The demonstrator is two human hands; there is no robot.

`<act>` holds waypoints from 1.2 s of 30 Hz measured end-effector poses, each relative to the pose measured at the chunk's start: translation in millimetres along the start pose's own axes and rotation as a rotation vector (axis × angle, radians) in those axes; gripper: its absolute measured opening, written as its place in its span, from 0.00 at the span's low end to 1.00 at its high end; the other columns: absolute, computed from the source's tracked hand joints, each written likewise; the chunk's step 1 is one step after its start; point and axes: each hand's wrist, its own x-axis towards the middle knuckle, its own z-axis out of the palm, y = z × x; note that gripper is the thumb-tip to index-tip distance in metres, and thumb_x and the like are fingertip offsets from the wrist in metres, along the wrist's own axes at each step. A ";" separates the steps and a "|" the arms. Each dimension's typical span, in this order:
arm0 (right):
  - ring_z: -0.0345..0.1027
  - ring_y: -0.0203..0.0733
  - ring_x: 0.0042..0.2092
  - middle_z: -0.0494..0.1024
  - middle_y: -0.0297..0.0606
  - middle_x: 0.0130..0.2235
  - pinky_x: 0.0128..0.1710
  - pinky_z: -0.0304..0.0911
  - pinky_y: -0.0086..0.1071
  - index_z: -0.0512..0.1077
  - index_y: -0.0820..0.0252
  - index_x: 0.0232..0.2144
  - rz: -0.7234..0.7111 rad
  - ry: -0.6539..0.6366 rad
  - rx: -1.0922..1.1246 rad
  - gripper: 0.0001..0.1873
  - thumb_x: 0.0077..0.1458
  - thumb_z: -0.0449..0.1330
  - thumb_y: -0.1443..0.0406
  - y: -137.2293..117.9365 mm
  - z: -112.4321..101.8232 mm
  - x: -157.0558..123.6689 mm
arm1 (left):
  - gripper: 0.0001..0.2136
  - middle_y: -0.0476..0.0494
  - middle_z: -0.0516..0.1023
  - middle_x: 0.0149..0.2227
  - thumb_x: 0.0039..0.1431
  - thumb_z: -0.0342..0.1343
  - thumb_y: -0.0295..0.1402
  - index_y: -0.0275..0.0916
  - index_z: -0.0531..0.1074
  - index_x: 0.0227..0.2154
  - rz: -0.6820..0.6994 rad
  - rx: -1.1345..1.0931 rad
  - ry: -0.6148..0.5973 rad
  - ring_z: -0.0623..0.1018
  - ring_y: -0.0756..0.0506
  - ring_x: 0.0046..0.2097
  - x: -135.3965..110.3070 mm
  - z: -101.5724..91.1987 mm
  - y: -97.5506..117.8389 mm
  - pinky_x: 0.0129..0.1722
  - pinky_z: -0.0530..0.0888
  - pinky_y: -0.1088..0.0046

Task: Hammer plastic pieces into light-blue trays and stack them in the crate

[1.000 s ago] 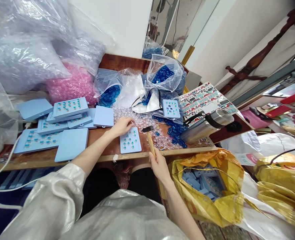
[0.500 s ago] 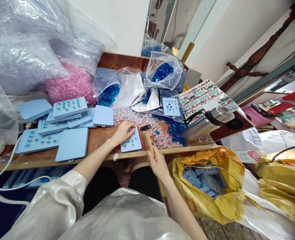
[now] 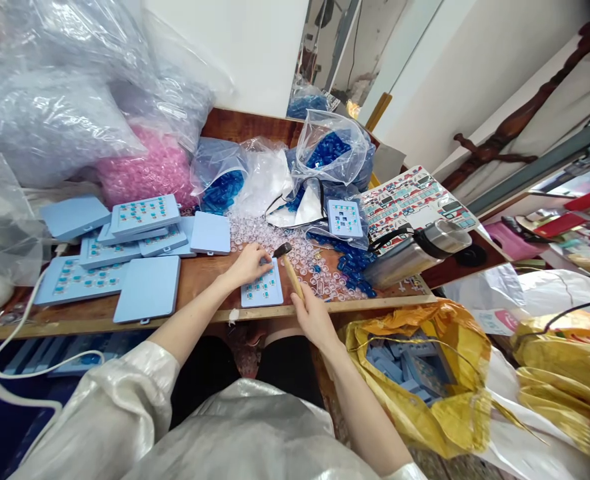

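A small light-blue tray (image 3: 263,291) with teal pieces in its pockets lies near the front edge of the wooden table (image 3: 199,277). My left hand (image 3: 249,263) rests on the tray's far end, fingers curled and pinched on something I cannot make out. My right hand (image 3: 313,318) grips the wooden handle of a small hammer (image 3: 289,270). The hammer's dark head hovers just above the tray's far right corner, close to my left fingers. Loose clear caps (image 3: 295,250) and blue caps (image 3: 352,263) lie scattered beyond the tray.
Stacked light-blue trays (image 3: 125,250) fill the table's left. Bags of clear, pink (image 3: 147,170) and blue (image 3: 327,150) pieces stand at the back. A steel flask (image 3: 417,250) lies on the right. A yellow sack (image 3: 415,373) of blue trays sits below right.
The hammer has swung left, its head now over the tray's far corner beside my left fingers. My left hand stays on the tray's far end.
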 end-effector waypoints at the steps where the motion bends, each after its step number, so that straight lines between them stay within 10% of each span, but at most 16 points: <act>1: 0.69 0.42 0.35 0.75 0.39 0.35 0.35 0.60 0.32 0.63 0.59 0.47 0.000 0.028 0.032 0.17 0.58 0.45 0.62 -0.8 -1.1 -1.0 | 0.08 0.43 0.70 0.36 0.51 0.55 0.34 0.37 0.73 0.33 -0.002 -0.026 -0.003 0.70 0.44 0.40 -0.4 -2.1 -1.6 0.44 0.68 0.66; 6: 0.67 0.42 0.37 0.74 0.40 0.37 0.37 0.60 0.32 0.63 0.62 0.47 0.064 0.119 0.112 0.18 0.59 0.45 0.59 4.4 0.7 -8.8 | 0.12 0.41 0.71 0.38 0.55 0.45 0.26 0.37 0.72 0.39 0.001 0.119 0.137 0.70 0.44 0.42 -3.1 -18.5 -26.1 0.45 0.67 0.66; 10: 0.66 0.42 0.34 0.73 0.39 0.34 0.33 0.59 0.32 0.64 0.62 0.46 0.079 0.084 0.112 0.18 0.58 0.45 0.59 12.4 4.9 -9.9 | 0.13 0.39 0.71 0.33 0.53 0.44 0.21 0.36 0.74 0.31 0.024 0.346 -0.021 0.70 0.42 0.40 -1.1 -28.6 -43.1 0.42 0.67 0.64; 20: 0.66 0.42 0.33 0.73 0.38 0.32 0.31 0.58 0.31 0.63 0.61 0.48 0.073 0.074 0.143 0.20 0.58 0.45 0.58 16.4 6.0 -10.7 | 0.11 0.36 0.72 0.40 0.55 0.44 0.24 0.37 0.70 0.38 0.035 0.568 0.039 0.67 0.37 0.45 -22.2 -35.6 -36.4 0.40 0.65 0.60; 31: 0.66 0.42 0.33 0.73 0.38 0.32 0.32 0.58 0.31 0.63 0.61 0.48 0.075 0.069 0.113 0.19 0.58 0.46 0.58 16.1 7.8 -10.2 | 0.10 0.40 0.74 0.38 0.58 0.45 0.27 0.38 0.70 0.38 0.191 0.498 0.009 0.68 0.41 0.43 -19.8 -36.5 -50.4 0.41 0.62 0.63; 36: 0.66 0.41 0.33 0.73 0.37 0.31 0.32 0.58 0.31 0.63 0.60 0.47 0.081 0.071 0.123 0.18 0.58 0.46 0.58 15.2 7.5 -9.2 | 0.08 0.41 0.73 0.36 0.58 0.47 0.33 0.37 0.68 0.36 0.158 0.340 0.149 0.68 0.43 0.42 -21.0 -33.3 -24.7 0.41 0.63 0.65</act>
